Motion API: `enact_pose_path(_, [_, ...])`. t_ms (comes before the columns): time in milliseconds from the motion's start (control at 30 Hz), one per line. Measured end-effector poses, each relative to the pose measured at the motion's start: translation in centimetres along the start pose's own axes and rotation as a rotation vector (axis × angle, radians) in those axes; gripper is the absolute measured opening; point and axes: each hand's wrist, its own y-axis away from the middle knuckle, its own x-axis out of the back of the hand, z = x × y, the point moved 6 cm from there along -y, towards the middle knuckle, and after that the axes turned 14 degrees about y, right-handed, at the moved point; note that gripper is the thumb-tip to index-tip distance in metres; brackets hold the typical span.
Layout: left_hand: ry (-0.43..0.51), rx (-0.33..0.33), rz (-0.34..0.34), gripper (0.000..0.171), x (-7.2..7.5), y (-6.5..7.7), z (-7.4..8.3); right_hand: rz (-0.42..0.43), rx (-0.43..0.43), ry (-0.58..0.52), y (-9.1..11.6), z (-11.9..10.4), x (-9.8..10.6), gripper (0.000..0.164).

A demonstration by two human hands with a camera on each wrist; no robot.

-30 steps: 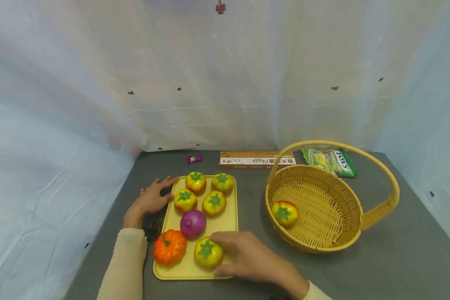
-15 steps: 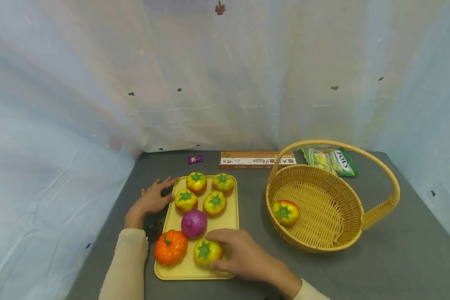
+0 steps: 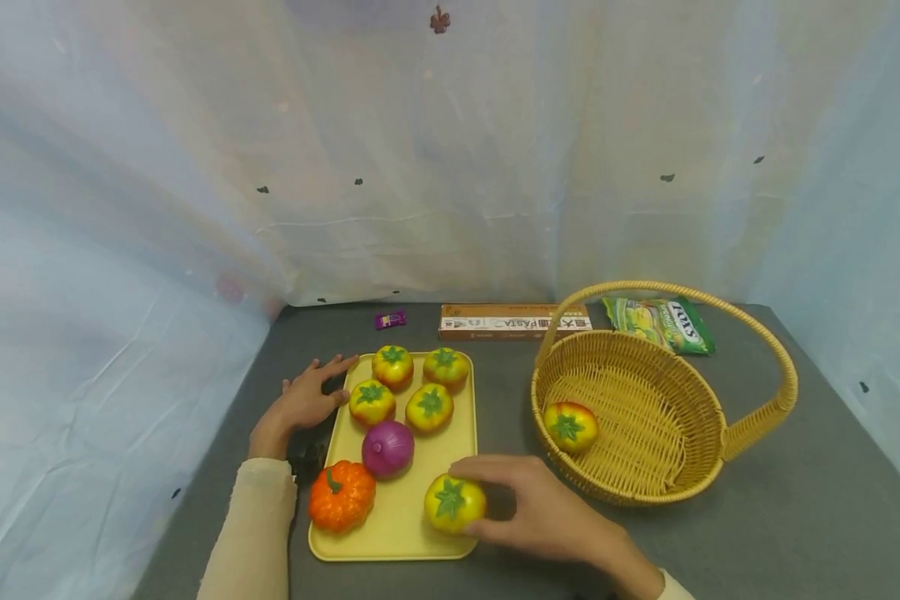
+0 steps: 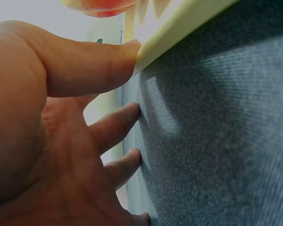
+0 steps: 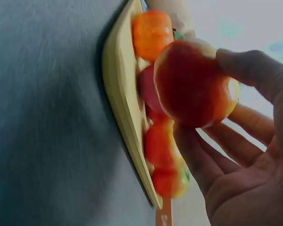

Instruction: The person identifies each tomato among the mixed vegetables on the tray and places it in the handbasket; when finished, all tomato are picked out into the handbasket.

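Note:
In the head view my right hand (image 3: 543, 508) holds a yellow-red tomato (image 3: 454, 503) with a green star-shaped top, thumb and fingers around its side. The right wrist view shows this tomato (image 5: 193, 84) raised above the rim of the yellow tray (image 5: 120, 89). My left hand (image 3: 307, 400) rests at the tray's left edge, fingers spread on the table; its thumb (image 4: 99, 66) touches the rim. On the tray (image 3: 405, 546) sit an orange pumpkin (image 3: 342, 497), a purple onion (image 3: 387, 449) and several similar tomatoes (image 3: 429, 407).
Right of the tray stands a wicker basket (image 3: 630, 492) with a tall arched handle and one tomato (image 3: 571, 427) inside. Behind lie a pasta box (image 3: 515, 322), a green candy bag (image 3: 663, 325) and a small purple packet (image 3: 390, 320).
My right hand closed in around the front tomato, then moved right with it toward the tray's right edge. My left hand has stayed at the tray's left rim.

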Motion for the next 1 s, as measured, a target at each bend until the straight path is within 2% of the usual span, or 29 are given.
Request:
enact_pose_path(233, [-0.006,0.006,0.002,0.061,-0.1,0.0,-0.2,0.032,-0.045,-0.032,2.2,1.2,3.0,0.055])
enact_pose_path(500, [-0.009,0.010,0.006,0.062,-0.1,0.0,0.0,0.034,-0.109,-0.213,5.6,3.3,6.6,0.056])
enact_pose_path(567, [-0.010,0.011,0.005,0.062,-0.1,0.0,0.0,0.046,-0.110,-0.227,6.5,3.7,7.6,0.056])
enact_pose_path(833, [-0.014,0.005,0.013,0.062,-0.1,0.0,0.0,0.091,-0.277,-0.132,10.0,6.2,11.6,0.052])
enact_pose_path(1000, [-0.015,0.006,0.008,0.062,-0.1,-0.2,-0.1,0.091,-0.368,-0.062,11.8,7.5,13.4,0.050])
